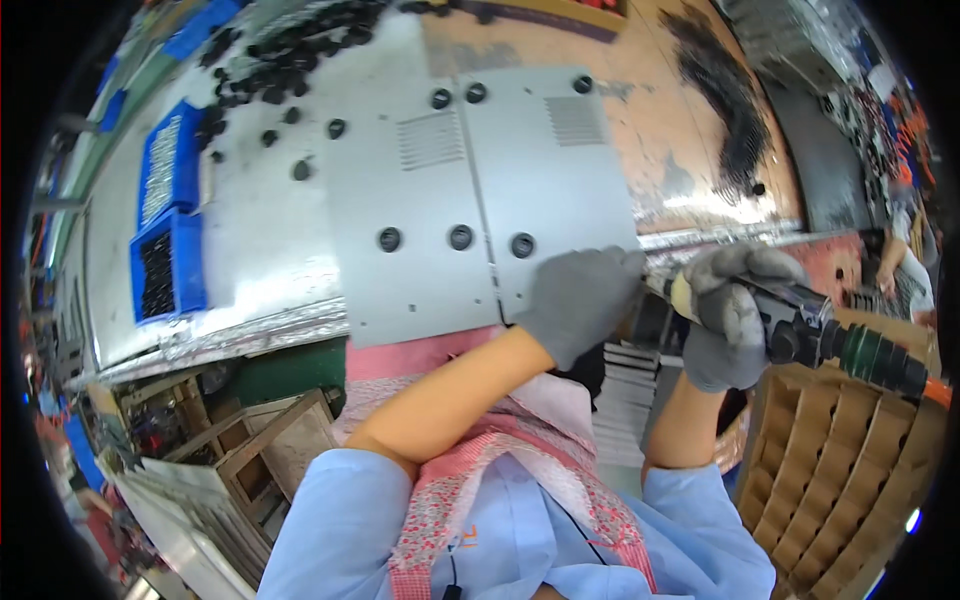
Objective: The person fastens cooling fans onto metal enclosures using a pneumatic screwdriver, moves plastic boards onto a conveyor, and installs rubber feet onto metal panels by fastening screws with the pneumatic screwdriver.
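In the grey-gloved grasp of my right hand point(728, 310) is a black power screwdriver point(800, 325) with a green collar, off the table's front edge at right. Its front end points left toward my left hand point(582, 300), also gloved. That hand is closed over the lower right corner of the right-hand grey metal panel point(560, 190); whatever its fingers pinch is hidden. Beside this panel lies a second grey panel point(400, 200), with a narrow gap between them. Several round black feet, one of them a black foot point(522, 245) near my left hand, sit on the panels.
Two blue bins stand at the left: a bin of silvery small parts point(160, 170) and a bin of black screws point(158, 275). Loose black feet point(290, 60) and a dark pile of small parts point(720, 100) lie farther back. A cardboard divider box point(830, 470) is at lower right.
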Motion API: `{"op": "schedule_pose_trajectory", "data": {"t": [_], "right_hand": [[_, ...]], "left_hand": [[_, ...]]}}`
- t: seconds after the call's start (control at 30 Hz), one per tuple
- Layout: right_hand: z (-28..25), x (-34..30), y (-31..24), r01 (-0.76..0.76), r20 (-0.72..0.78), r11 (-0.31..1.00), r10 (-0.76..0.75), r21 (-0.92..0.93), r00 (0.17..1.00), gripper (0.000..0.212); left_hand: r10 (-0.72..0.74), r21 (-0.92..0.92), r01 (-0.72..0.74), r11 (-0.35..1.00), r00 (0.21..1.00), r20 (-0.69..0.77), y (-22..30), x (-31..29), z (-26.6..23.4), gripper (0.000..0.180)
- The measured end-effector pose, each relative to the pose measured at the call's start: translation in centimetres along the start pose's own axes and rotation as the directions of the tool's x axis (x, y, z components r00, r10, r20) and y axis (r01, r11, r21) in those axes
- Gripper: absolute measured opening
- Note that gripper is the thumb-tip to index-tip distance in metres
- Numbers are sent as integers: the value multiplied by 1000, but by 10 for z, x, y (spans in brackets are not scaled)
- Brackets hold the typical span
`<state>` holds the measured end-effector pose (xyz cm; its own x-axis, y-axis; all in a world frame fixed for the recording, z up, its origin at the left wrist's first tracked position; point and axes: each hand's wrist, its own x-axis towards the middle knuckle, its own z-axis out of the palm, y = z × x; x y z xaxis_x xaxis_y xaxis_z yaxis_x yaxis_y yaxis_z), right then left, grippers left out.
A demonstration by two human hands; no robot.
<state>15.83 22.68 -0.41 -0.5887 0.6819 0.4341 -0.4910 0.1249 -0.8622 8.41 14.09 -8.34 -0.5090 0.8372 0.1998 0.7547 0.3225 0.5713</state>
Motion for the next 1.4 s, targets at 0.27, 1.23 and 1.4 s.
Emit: {"op": "schedule_pose_trajectory", "data": {"t": [0.27,1.23,1.4], "right_hand": [[14,-2,-7,-103,-196,988,78,-119,977,30],[65,-49,-76,257,270,919,-340,300,901,42],[69,-53,-73,282,283,908,-372,311,884,45]], "left_hand": [[-40,-110,43,993,999,35,3,-3,-7,18],[-70,-808,434,-398,864,498,-29,-96,-78,39],[19,-838,471,-275,874,485,-23,-100,-86,43]]}}
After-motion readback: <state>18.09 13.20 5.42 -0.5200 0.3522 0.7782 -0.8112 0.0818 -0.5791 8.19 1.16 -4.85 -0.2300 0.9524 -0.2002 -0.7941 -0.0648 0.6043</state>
